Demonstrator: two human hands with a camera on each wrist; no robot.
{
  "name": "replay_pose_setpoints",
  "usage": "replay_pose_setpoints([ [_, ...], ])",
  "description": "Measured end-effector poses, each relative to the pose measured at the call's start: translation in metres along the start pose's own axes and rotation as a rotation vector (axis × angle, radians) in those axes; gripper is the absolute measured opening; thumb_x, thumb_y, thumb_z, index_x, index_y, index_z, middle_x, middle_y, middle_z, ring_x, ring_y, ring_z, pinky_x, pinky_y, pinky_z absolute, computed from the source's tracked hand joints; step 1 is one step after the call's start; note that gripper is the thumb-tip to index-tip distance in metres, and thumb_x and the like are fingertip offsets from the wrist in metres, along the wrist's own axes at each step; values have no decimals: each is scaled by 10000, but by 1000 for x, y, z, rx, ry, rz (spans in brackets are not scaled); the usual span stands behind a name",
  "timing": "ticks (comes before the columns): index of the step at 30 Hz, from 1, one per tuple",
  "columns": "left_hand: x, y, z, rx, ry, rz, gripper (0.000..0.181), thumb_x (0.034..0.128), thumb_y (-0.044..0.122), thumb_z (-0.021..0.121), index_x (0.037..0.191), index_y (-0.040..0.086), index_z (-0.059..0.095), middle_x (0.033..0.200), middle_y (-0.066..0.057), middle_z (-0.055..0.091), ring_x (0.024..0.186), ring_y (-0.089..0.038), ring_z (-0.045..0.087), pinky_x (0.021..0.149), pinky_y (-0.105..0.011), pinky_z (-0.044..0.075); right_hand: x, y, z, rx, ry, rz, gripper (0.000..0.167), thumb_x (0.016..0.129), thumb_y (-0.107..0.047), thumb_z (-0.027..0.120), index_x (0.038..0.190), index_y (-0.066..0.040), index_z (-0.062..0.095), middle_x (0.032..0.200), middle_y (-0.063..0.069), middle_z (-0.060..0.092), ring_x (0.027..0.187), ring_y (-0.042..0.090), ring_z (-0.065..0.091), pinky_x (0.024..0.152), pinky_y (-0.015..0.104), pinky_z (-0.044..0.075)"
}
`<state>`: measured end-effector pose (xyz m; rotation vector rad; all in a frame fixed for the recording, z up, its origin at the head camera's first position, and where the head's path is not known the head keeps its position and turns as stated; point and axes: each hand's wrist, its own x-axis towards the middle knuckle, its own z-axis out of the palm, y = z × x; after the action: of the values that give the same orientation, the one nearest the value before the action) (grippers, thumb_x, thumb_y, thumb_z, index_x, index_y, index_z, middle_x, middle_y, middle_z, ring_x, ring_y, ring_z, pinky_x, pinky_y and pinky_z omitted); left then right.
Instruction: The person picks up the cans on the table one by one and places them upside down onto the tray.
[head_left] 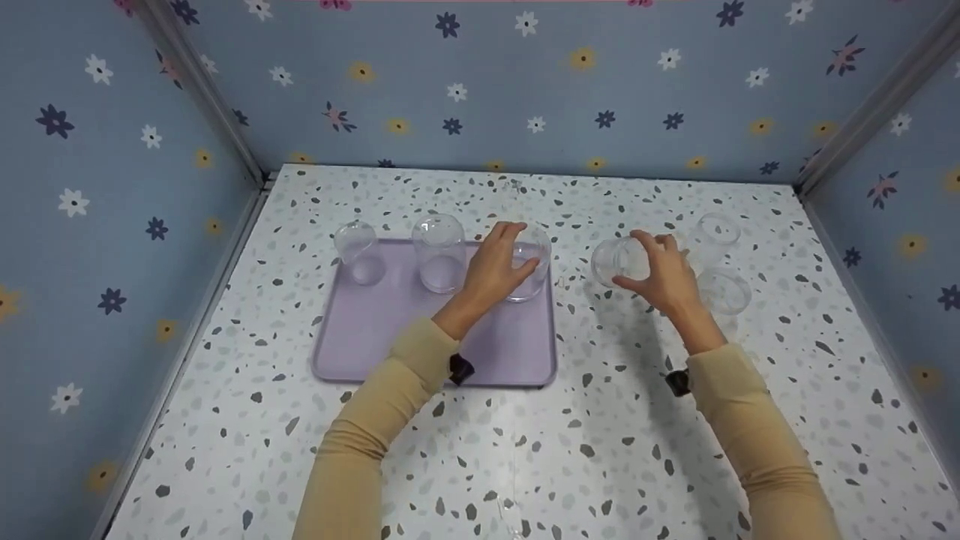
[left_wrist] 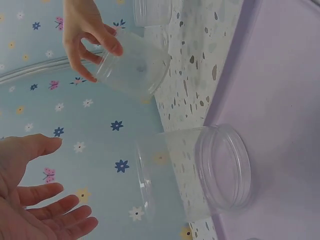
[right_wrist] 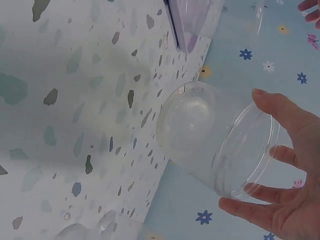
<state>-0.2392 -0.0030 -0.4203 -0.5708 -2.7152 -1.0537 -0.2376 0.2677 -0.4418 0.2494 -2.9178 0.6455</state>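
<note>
A lilac tray (head_left: 360,322) lies on the speckled table (head_left: 630,465), before a flowered wall (head_left: 487,90). Along the tray's far side stand a small clear jar (head_left: 365,266) at the left, a middle jar (head_left: 439,253), and a wide jar (left_wrist: 190,165) at the right corner. Two more clear containers stand on the table beyond the right hand, a far container (head_left: 718,229) and a near container (head_left: 724,291); the right hand stands partly in front of the near one in the head view. A strip of table separates the tray from the held jar (head_left: 619,262), which is to the right of the tray, and the wide jar stands on the side facing it.

The held jar is tilted: its long axis slants from the right hand (head_left: 666,277) down and left, the closed end pointing toward the table on the tray's side and the grooved mouth end in the fingers. Whether that closed end touches the table is hard to judge.

The right thumb and fingers grip the held jar around its rim. The left hand (head_left: 495,262) is beside the wide jar, thumb and fingers spread wide and holding nothing. The wide jar's axis is upright, grooved end on the tray.
</note>
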Motion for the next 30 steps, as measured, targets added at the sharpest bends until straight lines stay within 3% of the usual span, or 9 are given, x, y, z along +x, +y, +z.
replay_pose_setpoints([
  [12,-12,-1,7,-111,42,34,468,829,191,619,1235,15,464,1220,-98,448,1140,-198,433,950,-261,337,-22,-20,2,73,142,-126,702,682,-327,757,1278,-193,412,1195,242,396,869,434,504,644,542,430],
  [21,-16,3,10,-243,22,78,456,869,225,575,1252,12,453,1248,-104,444,1177,-186,397,978,-260,298,-34,-32,5,169,289,-249,709,664,-302,771,1270,-152,435,1158,191,434,937,333,481,711,463,445],
  [30,-19,1,10,-402,18,116,465,904,274,507,1298,39,426,1295,-89,425,1159,-175,410,826,-278,431,-45,-47,6,307,364,-337,728,653,-276,781,1277,-153,427,1181,109,437,958,280,518,691,412,504],
])
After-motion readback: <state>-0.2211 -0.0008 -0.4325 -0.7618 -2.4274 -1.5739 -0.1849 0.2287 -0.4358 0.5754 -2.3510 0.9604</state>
